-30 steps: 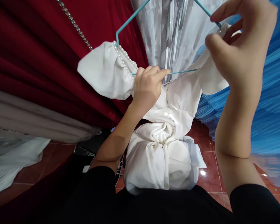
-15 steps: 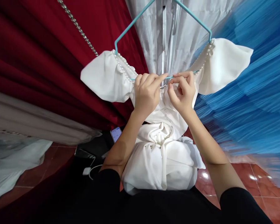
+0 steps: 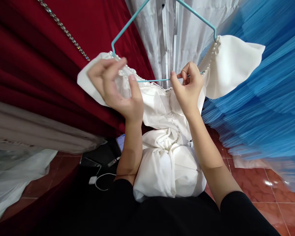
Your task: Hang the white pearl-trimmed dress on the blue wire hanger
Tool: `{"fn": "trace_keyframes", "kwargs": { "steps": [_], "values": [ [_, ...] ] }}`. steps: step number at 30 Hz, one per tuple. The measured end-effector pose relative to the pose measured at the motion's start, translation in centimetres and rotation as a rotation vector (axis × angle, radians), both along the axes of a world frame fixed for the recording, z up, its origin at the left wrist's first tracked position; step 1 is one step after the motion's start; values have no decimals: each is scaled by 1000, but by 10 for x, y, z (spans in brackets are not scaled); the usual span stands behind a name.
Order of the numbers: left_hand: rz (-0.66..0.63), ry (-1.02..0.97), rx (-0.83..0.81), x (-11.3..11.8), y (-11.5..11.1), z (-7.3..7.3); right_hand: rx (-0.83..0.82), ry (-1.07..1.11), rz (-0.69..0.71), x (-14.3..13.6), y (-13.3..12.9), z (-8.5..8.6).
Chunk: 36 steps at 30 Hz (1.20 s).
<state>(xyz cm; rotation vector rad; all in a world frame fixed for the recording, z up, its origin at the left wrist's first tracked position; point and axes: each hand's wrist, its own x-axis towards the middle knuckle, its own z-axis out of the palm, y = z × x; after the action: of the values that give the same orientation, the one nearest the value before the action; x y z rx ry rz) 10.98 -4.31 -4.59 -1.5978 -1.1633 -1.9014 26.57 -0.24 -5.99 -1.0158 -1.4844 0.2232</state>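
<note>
A white dress (image 3: 159,170) with pearl trim along its neckline hangs on a light blue hanger (image 3: 130,24), its lower part bunched over my lap. My right hand (image 3: 188,87) is closed on the hanger's thin lower bar, thumb and curled fingers pinching it near the right side of the neckline. My left hand (image 3: 119,90), slightly blurred, has its fingers spread in front of the left sleeve (image 3: 88,77). Nothing shows between its thumb and fingers; whether it touches the fabric I cannot tell. Part of the neckline is hidden behind my hands.
Red drapery (image 3: 93,29) with a beaded chain (image 3: 64,29) hangs at the left, blue tulle (image 3: 270,108) at the right. White fabric (image 3: 145,23) hangs behind. A phone (image 3: 120,141) and a white cable (image 3: 102,189) lie on a dark surface beside my left arm.
My left hand has left the hanger bar, moving left towards the sleeve with its fingers spread. My right hand stays at the bar. The hanger and dress have shifted slightly left in view.
</note>
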Motion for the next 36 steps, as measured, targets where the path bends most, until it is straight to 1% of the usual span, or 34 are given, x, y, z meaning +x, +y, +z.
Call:
{"fn": "trace_keyframes", "kwargs": {
  "steps": [2, 4, 6, 8, 9, 11, 13, 14, 16, 18, 19, 21, 22, 23, 24, 25, 26, 27, 29, 30, 31, 32, 34, 35, 36],
  "values": [
    [83, 63, 6, -22, 12, 1, 15, 19, -25, -4, 1, 0],
    [90, 180, -65, -44, 27, 2, 29, 59, -49, -8, 1, -1],
    [-9, 201, -165, -61, 38, 4, 45, 97, -73, -12, 2, -1],
    [-133, 136, -213, -68, 43, 11, 72, 109, -111, -14, 3, -2],
    [-179, 97, -204, -69, 43, 16, 87, 104, -133, -15, 4, -3],
    [-217, 15, -126, -67, 40, 26, 121, 85, -170, -16, 5, -3],
    [-171, -89, -27, -67, 36, 33, 138, 84, -183, -17, 6, -3],
    [-120, -146, 29, -70, 34, 33, 137, 91, -183, -18, 6, -3],
    [9, -262, 100, -84, 34, 27, 113, 106, -170, -19, 6, -2],
    [94, -376, 123, -106, 36, 11, 66, 124, -144, -20, 5, -1],
    [109, -443, 134, -116, 39, 1, 40, 134, -127, -20, 5, -1],
    [63, -505, 109, -128, 42, -19, -1, 161, -99, -20, 4, -2],
    [50, -485, 87, -127, 42, -29, -13, 170, -91, -20, 4, -3],
    [43, -449, 64, -120, 41, -38, -18, 174, -90, -20, 5, -3],
    [50, -401, 51, -108, 37, -46, -18, 175, -94, -20, 5, -4],
    [13, -333, -8, -90, 32, -53, -16, 177, -101, -21, 6, -4],
    [-21, -289, -18, -70, 25, -59, -14, 181, -110, -22, 6, -5],
    [-95, -227, -63, -48, 17, -64, -13, 188, -118, -23, 7, -5],
    [-178, -137, -166, -6, 1, -65, -21, 204, -128, -25, 7, -4],
    [-218, -85, -214, 10, -7, -61, -28, 210, -129, -26, 6, -3],
    [-277, 16, -273, 22, -13, -54, -28, 214, -130, -26, 5, -2],
    [-299, 63, -255, 31, -17, -45, -20, 214, -129, -25, 4, 0],
    [-290, 107, -222, 37, -19, -24, 6, 204, -120, -22, 1, 3],
    [-270, 106, -231, 36, -17, -14, 18, 194, -115, -21, 0, 4],
    [-253, 111, -280, 35, -14, -7, 29, 183, -114, -19, -1, 4]
  ]
}}
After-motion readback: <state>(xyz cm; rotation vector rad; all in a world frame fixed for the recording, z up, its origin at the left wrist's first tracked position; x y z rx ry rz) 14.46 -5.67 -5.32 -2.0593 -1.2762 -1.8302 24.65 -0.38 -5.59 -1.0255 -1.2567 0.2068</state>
